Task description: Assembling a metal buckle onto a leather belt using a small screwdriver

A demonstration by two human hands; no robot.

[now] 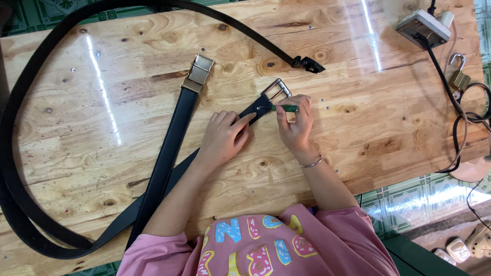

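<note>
Wooden table (358, 128), black belts (169, 153), green tiled floor (409, 199)

A: What kind of place is showing?

B: A small home workshop. Black leather belts with metal buckles (200, 71) are lying across a knotty glued-pine worktable (358, 133).

A: Anything else pointing to that?

B: A white power strip (423, 28) and brass padlock (459, 76) are sitting above green patterned floor tiles (409, 197).

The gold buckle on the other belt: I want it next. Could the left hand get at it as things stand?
Probably yes: the gold buckle lies uncovered on bare table, just beyond the left hand, with nothing between, though that hand presses a belt strap.
</note>
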